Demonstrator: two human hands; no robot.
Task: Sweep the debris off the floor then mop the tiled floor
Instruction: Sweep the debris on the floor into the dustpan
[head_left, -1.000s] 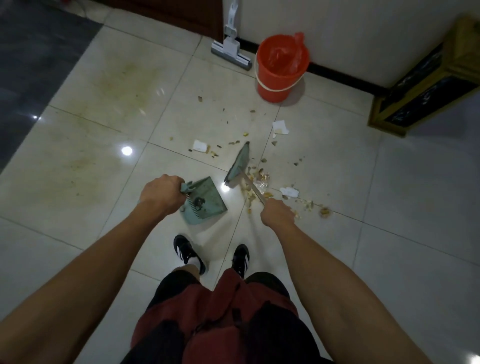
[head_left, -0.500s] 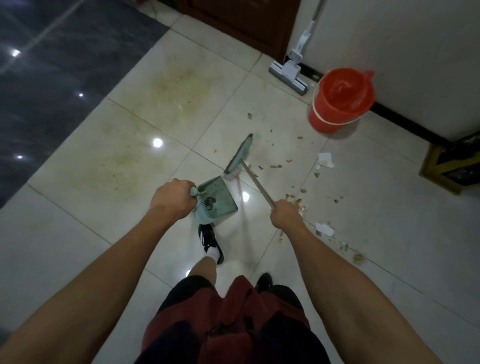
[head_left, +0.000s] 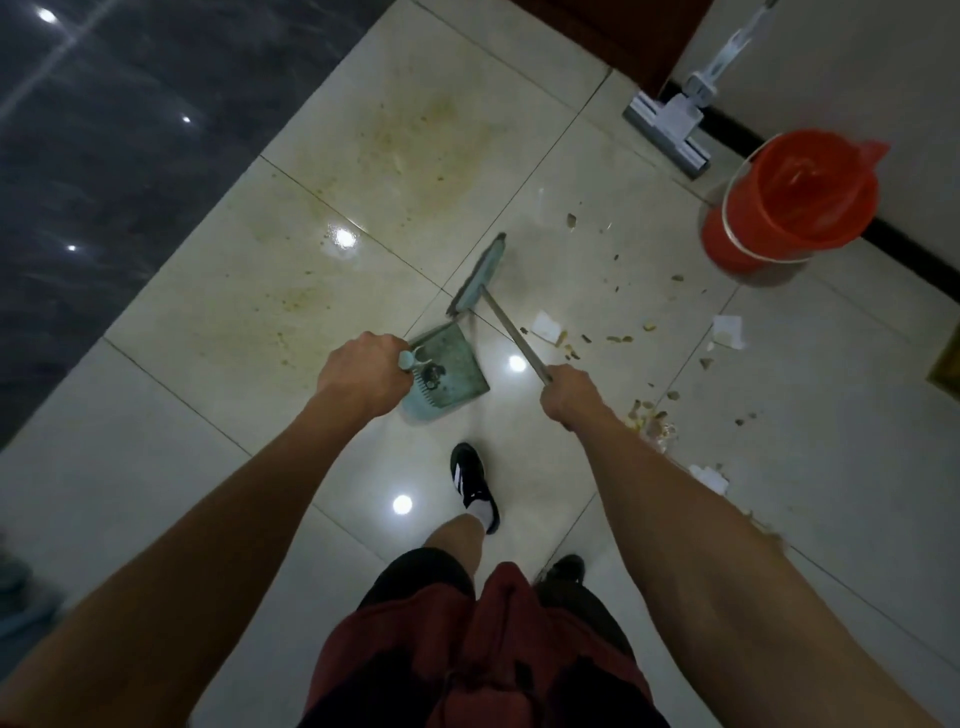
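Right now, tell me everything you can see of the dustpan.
The dustpan is pale green, plastic by the look, with a flat square tray and a row of comb teeth at its handle end. A dark scrap lies by the teeth. The left hand grips its short handle and holds it tilted, open lip pointing away from the person. The broom head lies just beyond the lip; whether they touch is unclear. Most debris lies to its right, on the floor.

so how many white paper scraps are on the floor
3 plainly: one beside the broom handle, one further right, one by the right forearm. The arm may hide more.
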